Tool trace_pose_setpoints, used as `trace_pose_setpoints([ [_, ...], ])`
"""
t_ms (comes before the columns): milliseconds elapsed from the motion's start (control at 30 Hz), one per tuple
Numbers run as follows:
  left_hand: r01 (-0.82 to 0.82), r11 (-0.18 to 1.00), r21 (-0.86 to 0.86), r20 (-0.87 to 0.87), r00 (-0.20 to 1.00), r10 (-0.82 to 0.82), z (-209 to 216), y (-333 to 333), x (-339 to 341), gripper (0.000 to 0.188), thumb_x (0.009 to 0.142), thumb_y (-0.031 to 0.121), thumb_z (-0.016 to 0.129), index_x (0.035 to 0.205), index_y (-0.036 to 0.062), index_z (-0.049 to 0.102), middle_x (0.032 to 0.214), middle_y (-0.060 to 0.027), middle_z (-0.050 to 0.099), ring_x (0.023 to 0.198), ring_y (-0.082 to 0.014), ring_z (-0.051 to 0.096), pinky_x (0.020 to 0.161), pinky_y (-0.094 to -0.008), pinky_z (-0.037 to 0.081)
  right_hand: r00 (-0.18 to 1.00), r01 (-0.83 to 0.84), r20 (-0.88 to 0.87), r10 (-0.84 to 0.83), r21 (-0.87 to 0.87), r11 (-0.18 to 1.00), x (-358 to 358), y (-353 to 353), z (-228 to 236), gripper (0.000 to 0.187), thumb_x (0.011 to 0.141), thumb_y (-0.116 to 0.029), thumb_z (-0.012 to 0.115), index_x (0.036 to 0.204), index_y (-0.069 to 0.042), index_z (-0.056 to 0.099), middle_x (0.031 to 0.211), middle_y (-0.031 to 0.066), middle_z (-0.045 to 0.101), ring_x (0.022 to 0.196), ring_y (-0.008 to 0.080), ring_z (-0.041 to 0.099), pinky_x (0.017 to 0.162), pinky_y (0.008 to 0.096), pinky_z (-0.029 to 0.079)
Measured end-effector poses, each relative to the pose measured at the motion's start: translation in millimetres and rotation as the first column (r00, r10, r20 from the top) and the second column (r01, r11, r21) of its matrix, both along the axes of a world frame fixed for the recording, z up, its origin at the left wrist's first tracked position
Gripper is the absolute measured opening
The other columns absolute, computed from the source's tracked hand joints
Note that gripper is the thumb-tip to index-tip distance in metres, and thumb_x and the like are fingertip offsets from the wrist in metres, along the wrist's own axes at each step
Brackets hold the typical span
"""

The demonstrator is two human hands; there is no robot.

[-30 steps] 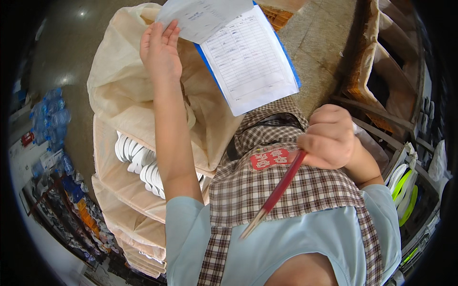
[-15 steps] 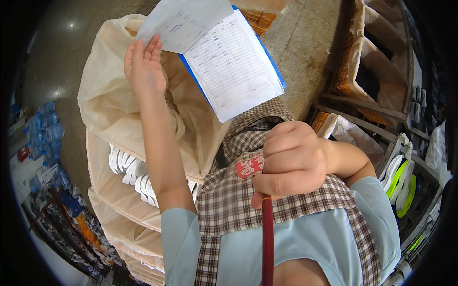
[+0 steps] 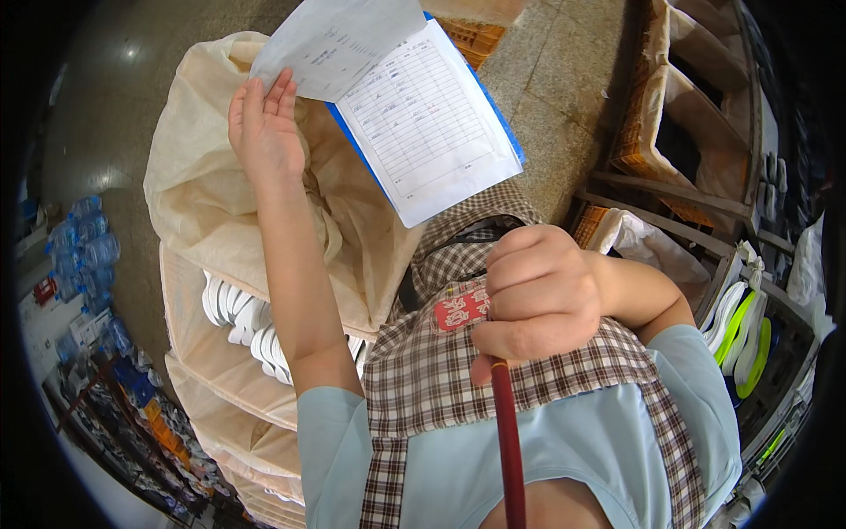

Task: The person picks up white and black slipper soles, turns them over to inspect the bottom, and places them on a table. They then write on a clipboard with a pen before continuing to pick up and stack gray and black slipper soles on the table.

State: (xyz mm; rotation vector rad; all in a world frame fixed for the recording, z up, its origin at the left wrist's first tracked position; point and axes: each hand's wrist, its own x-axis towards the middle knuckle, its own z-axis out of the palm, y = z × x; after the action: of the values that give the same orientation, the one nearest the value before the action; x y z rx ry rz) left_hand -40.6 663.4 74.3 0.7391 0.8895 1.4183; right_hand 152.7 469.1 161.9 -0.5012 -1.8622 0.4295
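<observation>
My left hand (image 3: 266, 132) reaches up at the far left of a blue clipboard (image 3: 357, 152), its fingers at the corner of a lifted sheet of paper (image 3: 330, 48). Folded back, this sheet covers the upper left of a page with a printed table (image 3: 432, 123) and some handwriting. The clipboard rests over a cream cloth-lined container, close to my checked apron (image 3: 414, 379). In front of my chest, my right hand (image 3: 542, 295) is closed around a slim dark red pen-like stick (image 3: 507, 432) with a gold ring; its far end is hidden in the fist.
Cream cloth liners (image 3: 207, 176) fill the left, with white curved pieces (image 3: 242, 309) stacked inside a lower one. At right stand lined wicker baskets (image 3: 648, 123) on a rack, and white and lime-green pieces (image 3: 745, 344). Plastic bottles (image 3: 84, 242) are at far left.
The lower end of the red stick has swung slightly to the right. My left hand and the lifted sheet have hardly moved.
</observation>
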Motion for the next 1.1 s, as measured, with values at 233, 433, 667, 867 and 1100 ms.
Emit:
trace_pose_setpoints([
  [233, 0.019, 1.0, 0.013, 0.017, 1.0, -0.019, -1.9, -0.7, -2.2, 0.017, 0.092, 0.012, 0.054, 0.101, -0.0013, 0.048, 0.103, -0.0151, 0.058, 0.097, -0.0285, 0.059, 0.086, -0.0356, 0.049, 0.999, -0.044, 0.026, 0.044, -0.021, 0.999, 3.4, 0.0, 1.3, 0.028, 0.08, -0.027, 0.073, 0.074, -0.002, 0.061, 0.054, -0.0005, 0.044, 0.045, 0.014, 0.044, 0.046, 0.0257, 0.036],
  [433, 0.027, 1.0, 0.011, 0.024, 0.999, -0.027, -4.7, -0.1, -3.5, 0.018, 0.092, 0.012, 0.055, 0.101, -0.0016, 0.048, 0.104, -0.0153, 0.058, 0.097, -0.0282, 0.06, 0.086, -0.0357, 0.049, 1.0, -0.023, -0.008, 0.023, 0.014, 1.0, 2.8, -0.4, -0.2, 0.023, 0.086, -0.023, 0.062, 0.075, -0.002, 0.063, 0.059, 0.0019, 0.046, 0.05, 0.0153, 0.048, 0.046, 0.0268, 0.036],
  [667, 0.02, 1.0, 0.009, 0.021, 1.0, -0.02, -5.9, -0.5, -2.7, 0.018, 0.092, 0.012, 0.055, 0.101, -0.0011, 0.047, 0.105, -0.0156, 0.058, 0.097, -0.0281, 0.06, 0.085, -0.0354, 0.049, 0.999, -0.02, -0.025, 0.021, 0.035, 0.999, 1.6, -0.6, -1.0, 0.022, 0.085, -0.021, 0.062, 0.074, -0.002, 0.062, 0.06, 0.002, 0.047, 0.051, 0.0157, 0.048, 0.047, 0.0271, 0.036],
  [867, 0.007, 1.0, -0.007, 0.006, 1.0, -0.007, -3.1, -2.3, -2.3, 0.018, 0.091, 0.012, 0.055, 0.102, -0.0009, 0.047, 0.105, -0.0159, 0.058, 0.098, -0.0281, 0.059, 0.086, -0.0354, 0.049, 0.999, -0.04, 0.003, 0.04, 0.043, 0.998, 3.4, -0.4, -0.9, 0.022, 0.085, -0.02, 0.061, 0.074, -0.001, 0.062, 0.06, 0.002, 0.046, 0.051, 0.0155, 0.048, 0.047, 0.0269, 0.036],
  [1100, 0.009, 1.0, -0.007, 0.011, 1.0, -0.009, -3.3, -4.1, 0.1, 0.018, 0.092, 0.011, 0.053, 0.103, -0.0013, 0.046, 0.107, -0.0157, 0.057, 0.098, -0.0281, 0.059, 0.086, -0.0357, 0.049, 0.999, -0.041, -0.004, 0.041, 0.05, 0.998, 4.9, -0.2, -0.3, 0.022, 0.085, -0.02, 0.062, 0.073, -0.001, 0.062, 0.059, 0.0018, 0.045, 0.051, 0.0151, 0.047, 0.047, 0.0268, 0.036],
])
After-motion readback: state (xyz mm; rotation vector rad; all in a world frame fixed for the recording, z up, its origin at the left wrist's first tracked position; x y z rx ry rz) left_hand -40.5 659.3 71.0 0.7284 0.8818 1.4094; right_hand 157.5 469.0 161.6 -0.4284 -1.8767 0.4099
